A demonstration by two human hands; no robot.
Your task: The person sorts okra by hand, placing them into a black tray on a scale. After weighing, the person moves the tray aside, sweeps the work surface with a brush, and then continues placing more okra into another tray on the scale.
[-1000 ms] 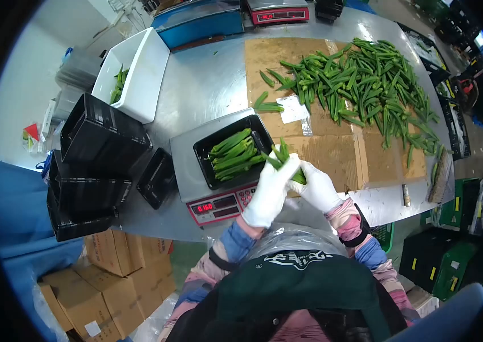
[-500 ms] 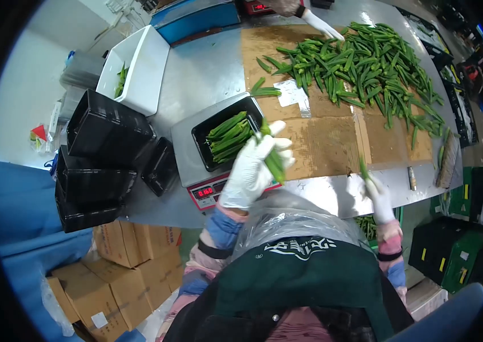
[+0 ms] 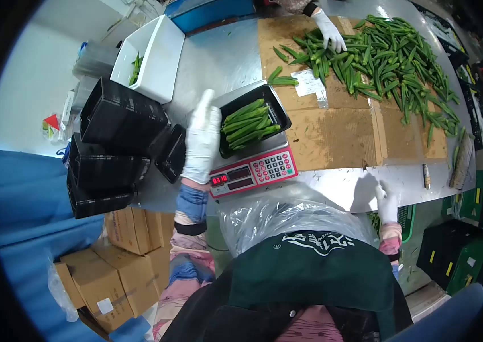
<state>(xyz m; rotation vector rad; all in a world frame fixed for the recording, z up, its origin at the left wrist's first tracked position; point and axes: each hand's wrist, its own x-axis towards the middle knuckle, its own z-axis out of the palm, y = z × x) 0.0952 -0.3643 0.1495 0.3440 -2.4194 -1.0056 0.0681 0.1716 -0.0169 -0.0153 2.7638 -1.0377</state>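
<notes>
My left hand, in a white glove, is open with fingers stretched out at the left edge of a black tray. A bundle of green okra lies lengthwise in that tray. The tray rests on a red-fronted digital scale, whose display reads 0.310. My right hand, also gloved, is at the table's front edge above a green crate. Its fingers look loosely extended, and no okra shows in them.
A large okra pile covers the cardboard, where another person's gloved hand reaches in. Stacked black trays and a white bin stand left. A rolled object lies near the right edge.
My left hand has released its okra into the tray and moved left. The okra in my right hand is no longer visible. The display went from 0.160 to 0.310; the other person's hand reached farther into the pile.
</notes>
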